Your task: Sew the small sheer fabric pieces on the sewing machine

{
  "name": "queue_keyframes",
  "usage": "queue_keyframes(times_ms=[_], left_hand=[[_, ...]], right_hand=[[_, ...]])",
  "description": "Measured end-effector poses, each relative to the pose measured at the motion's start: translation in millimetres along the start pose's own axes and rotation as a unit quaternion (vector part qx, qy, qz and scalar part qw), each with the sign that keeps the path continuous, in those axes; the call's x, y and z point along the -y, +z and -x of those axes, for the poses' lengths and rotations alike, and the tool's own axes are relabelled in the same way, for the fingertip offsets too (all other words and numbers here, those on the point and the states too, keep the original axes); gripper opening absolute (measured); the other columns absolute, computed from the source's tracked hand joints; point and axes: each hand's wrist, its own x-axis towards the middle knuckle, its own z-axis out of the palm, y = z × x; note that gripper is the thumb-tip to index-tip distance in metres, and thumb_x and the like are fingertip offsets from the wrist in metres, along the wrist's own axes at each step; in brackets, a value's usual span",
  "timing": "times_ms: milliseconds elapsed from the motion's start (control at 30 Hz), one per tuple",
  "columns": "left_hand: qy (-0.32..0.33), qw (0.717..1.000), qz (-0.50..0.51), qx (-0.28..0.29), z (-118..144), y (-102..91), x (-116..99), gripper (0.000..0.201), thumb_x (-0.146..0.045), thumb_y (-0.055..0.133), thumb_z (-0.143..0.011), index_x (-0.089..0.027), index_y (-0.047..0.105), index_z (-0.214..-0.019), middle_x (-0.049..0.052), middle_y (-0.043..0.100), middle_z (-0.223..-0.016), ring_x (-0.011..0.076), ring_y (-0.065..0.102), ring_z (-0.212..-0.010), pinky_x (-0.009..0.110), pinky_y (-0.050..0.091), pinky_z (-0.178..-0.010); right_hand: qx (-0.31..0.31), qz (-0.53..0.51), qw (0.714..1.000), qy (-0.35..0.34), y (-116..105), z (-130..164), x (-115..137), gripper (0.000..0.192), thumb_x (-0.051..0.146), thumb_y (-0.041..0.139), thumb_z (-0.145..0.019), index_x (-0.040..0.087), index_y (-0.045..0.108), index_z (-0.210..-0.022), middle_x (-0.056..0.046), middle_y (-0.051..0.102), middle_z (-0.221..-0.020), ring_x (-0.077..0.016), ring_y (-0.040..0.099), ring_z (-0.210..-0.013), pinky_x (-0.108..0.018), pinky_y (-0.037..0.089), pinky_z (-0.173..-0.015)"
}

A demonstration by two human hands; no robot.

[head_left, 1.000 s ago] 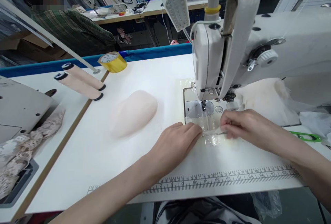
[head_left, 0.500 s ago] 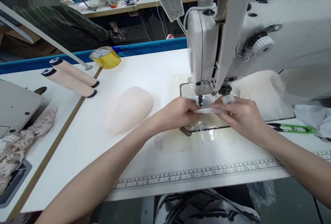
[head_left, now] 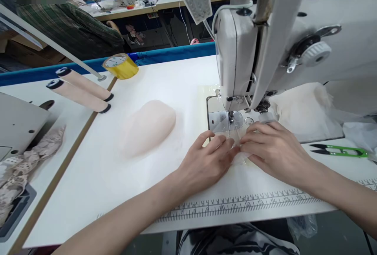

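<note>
Both hands, left hand (head_left: 206,159) and right hand (head_left: 272,149), press flat with fingertips meeting on a clear strip (head_left: 235,139) running lengthwise away towards the needle (head_left: 230,118), just beyond them.

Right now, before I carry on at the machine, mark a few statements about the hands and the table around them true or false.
1. Both hands lie flat on a clear strip in front of the needle. True: left hand and right hand meet fingertip to fingertip on the clear strip, just below the needle.
2. The right hand holds the green snips. False: the green snips lie on the table, to the right of that hand, untouched.
3. The pale padded cup lies left of the left hand. True: the pale padded cup sits apart from it.
4. The yellow tape roll stands beside the snips. False: the yellow tape roll is at the far left edge.
</note>
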Motion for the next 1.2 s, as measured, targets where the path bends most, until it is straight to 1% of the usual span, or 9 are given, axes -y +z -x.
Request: queue_keyframes(times_ms=[67, 167, 500, 633, 767, 933, 1033, 1133, 1200], left_hand=[[-0.005, 1.000, -0.008, 0.013, 2, -1.8, -3, 0.028, -0.019, 0.055, -0.089, -0.016, 0.062, -0.116, 0.010, 0.063, -0.122, 0.0229, 0.054, -0.113, 0.039, 0.036, -0.094], [-0.017, 0.999, -0.003, 0.039, 4, -2.8, -4, 0.032, -0.022, 0.053, -0.091, -0.017, 0.059, -0.121, 0.011, 0.063, -0.123, 0.0240, 0.050, -0.122, 0.041, 0.035, -0.099], [-0.050, 0.997, 0.050, 0.030, 3, 2.5, 6, 0.029, -0.019, 0.051, -0.091, -0.018, 0.061, -0.118, 0.011, 0.064, -0.122, 0.0220, 0.058, -0.116, 0.046, 0.035, -0.104], [-0.053, 0.997, 0.047, 0.031, -2, 6.4, 12, 0.028, -0.020, 0.048, -0.093, -0.018, 0.062, -0.117, 0.011, 0.064, -0.122, 0.0212, 0.058, -0.116, 0.050, 0.031, -0.108], [-0.057, 0.997, 0.042, 0.029, -6, 11.0, 18, 0.029, -0.021, 0.047, -0.093, -0.018, 0.063, -0.117, 0.012, 0.064, -0.121, 0.0210, 0.058, -0.116, 0.051, 0.029, -0.110], [-0.064, 0.997, 0.031, 0.023, -9, 17.1, 26, 0.030, -0.020, 0.046, -0.093, -0.018, 0.061, -0.119, 0.011, 0.064, -0.122, 0.0209, 0.058, -0.116, 0.052, 0.026, -0.111], [-0.071, 0.997, 0.028, 0.031, -11, 19.1, 30, 0.032, -0.021, 0.045, -0.094, -0.018, 0.059, -0.122, 0.012, 0.063, -0.124, 0.0215, 0.056, -0.118, 0.054, 0.025, -0.111], [-0.081, 0.996, 0.026, 0.024, -11, 18.7, 28, 0.032, -0.024, 0.046, -0.094, -0.018, 0.058, -0.123, 0.012, 0.063, -0.122, 0.0225, 0.056, -0.118, 0.055, 0.026, -0.110], [-0.081, 0.996, 0.023, 0.008, -9, 17.3, 22, 0.029, -0.022, 0.047, -0.093, -0.018, 0.060, -0.119, 0.011, 0.064, -0.121, 0.0221, 0.058, -0.115, 0.054, 0.028, -0.109]], right_hand=[[-0.002, -0.001, 1.000, -0.001, 0, 0, 0, 0.023, 0.005, 0.054, -0.082, 0.020, 0.068, -0.071, 0.001, 0.072, -0.082, -0.0178, 0.060, -0.090, -0.032, 0.037, -0.076], [-0.006, -0.004, 1.000, -0.004, 0, -1, 0, 0.024, 0.006, 0.054, -0.084, 0.019, 0.068, -0.071, 0.001, 0.072, -0.080, -0.0178, 0.060, -0.088, -0.032, 0.036, -0.077], [-0.025, 0.013, 1.000, 0.003, 7, -3, -2, 0.025, 0.005, 0.052, -0.085, 0.020, 0.070, -0.079, 0.000, 0.073, -0.082, -0.0158, 0.061, -0.084, -0.032, 0.035, -0.075], [-0.044, 0.031, 0.998, 0.010, 12, -5, -6, 0.023, 0.006, 0.053, -0.085, 0.019, 0.070, -0.080, 0.000, 0.074, -0.087, -0.0148, 0.062, -0.077, -0.032, 0.036, -0.075], [-0.069, 0.047, 0.996, 0.018, 17, -7, -12, 0.020, 0.010, 0.054, -0.086, 0.020, 0.069, -0.079, 0.002, 0.074, -0.089, -0.0137, 0.060, -0.067, -0.033, 0.036, -0.081], [-0.061, 0.067, 0.996, 0.024, 24, -10, -19, 0.017, 0.012, 0.055, -0.087, 0.020, 0.069, -0.085, 0.001, 0.074, -0.091, -0.0167, 0.064, -0.077, -0.037, 0.035, -0.091], [-0.051, 0.081, 0.995, 0.035, 27, -11, -23, 0.017, 0.013, 0.054, -0.088, 0.019, 0.069, -0.091, -0.001, 0.074, -0.091, -0.0187, 0.064, -0.085, -0.038, 0.035, -0.093], [-0.059, 0.097, 0.993, 0.033, 28, -11, -23, 0.016, 0.016, 0.055, -0.088, 0.018, 0.069, -0.095, -0.002, 0.074, -0.092, -0.0204, 0.063, -0.091, -0.039, 0.036, -0.093], [-0.075, 0.104, 0.992, 0.011, 27, -9, -21, 0.015, 0.016, 0.056, -0.088, 0.018, 0.070, -0.093, -0.001, 0.074, -0.093, -0.0190, 0.064, -0.088, -0.040, 0.037, -0.093]])
